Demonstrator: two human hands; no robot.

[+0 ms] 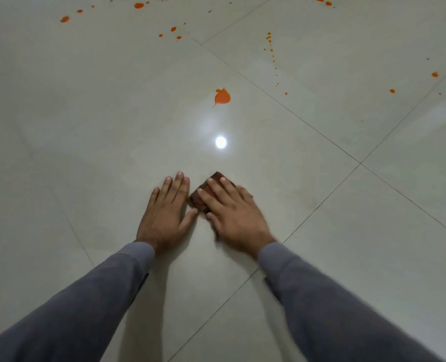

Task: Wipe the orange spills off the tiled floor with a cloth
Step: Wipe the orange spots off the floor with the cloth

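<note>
My right hand (233,211) presses flat on a small brown cloth (200,196) lying on the glossy pale tiled floor (86,126); most of the cloth is hidden under the palm. My left hand (165,211) lies flat on the floor just left of the cloth, fingers spread, holding nothing. A large orange spill (222,97) sits well ahead of both hands. Smaller orange drops lie farther off: a trail (269,41) at upper right, spots (139,5) along the top left, and two spots (392,90) at the right.
Dark grout lines (360,163) cross to the right of my hands. A bright lamp reflection (221,142) shines on the tile between the hands and the large spill. Grey sleeves cover both forearms.
</note>
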